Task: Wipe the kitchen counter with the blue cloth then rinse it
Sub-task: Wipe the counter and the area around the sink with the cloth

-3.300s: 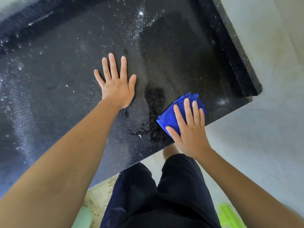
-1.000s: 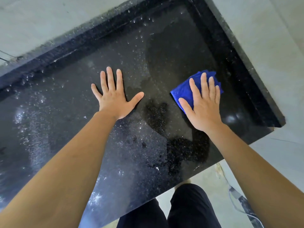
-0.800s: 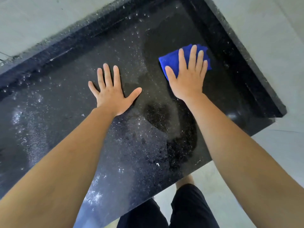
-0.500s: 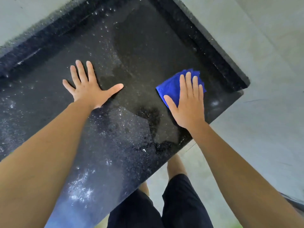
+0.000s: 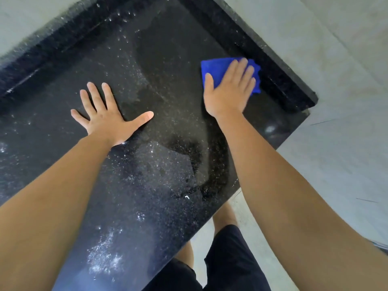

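The left hand (image 5: 109,120) lies flat on the black speckled stone kitchen counter (image 5: 151,175), fingers straight and spread, thumb out toward the right. It holds nothing and appears to act as a brace.

Between the two hands, and nearer the body than both, the counter shows wet streaks, droplets and pale residue. A darker, cleaner patch lies beyond the left thumb.

The right hand (image 5: 228,91) presses palm-down, fingers straight and close together, on the folded blue microfibre cloth (image 5: 213,67). The cloth sits under the fingers and palm, showing past the thumb side and the fingertips. Just beyond the little-finger side runs the raised black stone border (image 5: 281,80) of the counter; the cloth appears to touch or nearly touch it.

Handling, by judgement:
- The cloth is light, soft and limp, and probably damp. It will bunch or unfold if pushed from one edge.
- Flat palm pressure over its middle keeps the folds together while wiping.
- The wet stone is slippery, so the cloth slides readily.
- For rinsing, gather the cloth by closing the fingers over its folded bulk rather than by one corner.
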The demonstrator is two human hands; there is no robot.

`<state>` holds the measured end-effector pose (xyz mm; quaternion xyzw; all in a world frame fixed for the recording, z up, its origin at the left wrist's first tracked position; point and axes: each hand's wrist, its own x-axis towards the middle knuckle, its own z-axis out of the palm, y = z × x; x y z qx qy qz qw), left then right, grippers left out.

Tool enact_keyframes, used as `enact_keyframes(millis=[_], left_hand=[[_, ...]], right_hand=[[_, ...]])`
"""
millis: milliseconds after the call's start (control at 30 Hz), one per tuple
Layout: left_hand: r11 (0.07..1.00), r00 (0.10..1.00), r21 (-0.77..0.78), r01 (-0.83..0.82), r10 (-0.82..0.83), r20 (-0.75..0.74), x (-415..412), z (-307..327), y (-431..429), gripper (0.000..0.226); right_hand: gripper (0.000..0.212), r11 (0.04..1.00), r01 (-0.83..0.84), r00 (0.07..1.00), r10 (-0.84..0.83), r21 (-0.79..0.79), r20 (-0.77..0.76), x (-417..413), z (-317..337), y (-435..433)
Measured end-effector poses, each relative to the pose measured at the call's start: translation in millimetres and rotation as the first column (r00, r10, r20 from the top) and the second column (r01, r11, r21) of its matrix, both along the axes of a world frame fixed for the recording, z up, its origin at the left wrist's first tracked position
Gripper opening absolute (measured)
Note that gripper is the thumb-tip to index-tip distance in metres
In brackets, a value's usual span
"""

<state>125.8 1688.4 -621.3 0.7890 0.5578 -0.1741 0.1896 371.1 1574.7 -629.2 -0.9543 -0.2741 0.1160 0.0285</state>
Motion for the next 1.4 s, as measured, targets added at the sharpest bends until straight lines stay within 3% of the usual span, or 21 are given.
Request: enact_keyframes(millis=[133,267,433,633,967,1200,1400], left_hand=[[1.000,1.000,0.020,-0.005,0.005,0.004,0.6,-3.3,0.4,0.139],[1.000,1.000,0.013,-0.015,0.015,-0.002,-1.2,-0.8,0.5,0.141],[1.000,1.000,0.000,-0.008,0.008,0.002,0.1,1.3,0.5,0.141],[1.000,1.000,-0.001,0.007,-0.007,0.014,0.2,0.6,-0.2,0.141],[0.997,1.000,0.071,0.011,-0.012,0.009,1.6,-5.7,0.3,0.136],[0.996,0.999,0.081,-0.027,0.026,0.020,3.4,-7.9,-0.2,0.135],[0.997,0.999,0.068,-0.049,0.049,-0.008,1.2,-7.4,3.6,0.133]], right_hand=[[0.082,0.971,-0.239,0.971,0.238,-0.002,-0.023,0.9,-4.8,44.2],[0.081,0.927,-0.375,0.927,0.376,0.028,-0.015,8.1,-4.7,-10.1],[0.081,0.988,-0.149,0.989,0.149,0.038,0.006,12.4,-5.9,-125.1],[0.075,0.992,-0.125,0.992,0.125,-0.008,-0.017,11.4,-5.9,-125.8],[0.074,0.823,-0.568,0.823,0.566,-0.013,-0.050,47.9,-1.1,60.4],[0.076,0.791,-0.611,0.789,0.612,0.042,-0.053,68.1,-1.2,186.2],[0.077,0.786,-0.610,0.786,0.616,0.096,-0.055,8.6,-1.2,234.3]])
